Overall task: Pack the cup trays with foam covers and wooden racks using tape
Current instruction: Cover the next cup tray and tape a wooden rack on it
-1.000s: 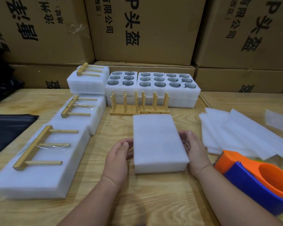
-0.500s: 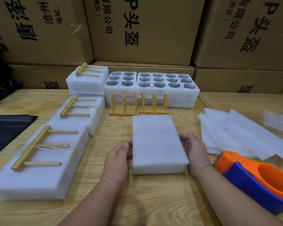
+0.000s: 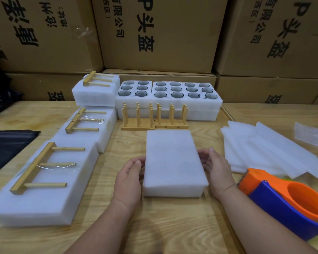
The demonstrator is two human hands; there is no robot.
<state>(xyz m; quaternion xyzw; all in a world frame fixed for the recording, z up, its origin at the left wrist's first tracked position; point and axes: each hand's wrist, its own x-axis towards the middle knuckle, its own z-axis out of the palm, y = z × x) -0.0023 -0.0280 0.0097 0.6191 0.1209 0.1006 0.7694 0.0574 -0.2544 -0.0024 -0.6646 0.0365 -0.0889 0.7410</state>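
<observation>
A white foam-covered cup tray [image 3: 173, 158] lies on the wooden table in front of me. My left hand [image 3: 128, 176] rests against its left side with relaxed fingers. My right hand [image 3: 216, 171] stands at its right side, palm toward the foam, fingers nearly straight. Behind it stand two wooden peg racks [image 3: 154, 118] side by side. Further back are open foam trays [image 3: 151, 88] with several cups in their holes. An orange and blue tape dispenser [image 3: 283, 202] sits at my right forearm.
Three foam packs with wooden racks taped on top line the left side: near [image 3: 44, 198], middle [image 3: 103, 129], far [image 3: 94, 96]. Loose foam sheets [image 3: 268, 149] lie at the right. A black bag [image 3: 7, 147] lies at far left. Cardboard boxes [image 3: 163, 33] wall the back.
Both hands stay at the sides of the covered tray. The right hand's fingers have straightened slightly along the foam edge. The tray has not visibly moved.
</observation>
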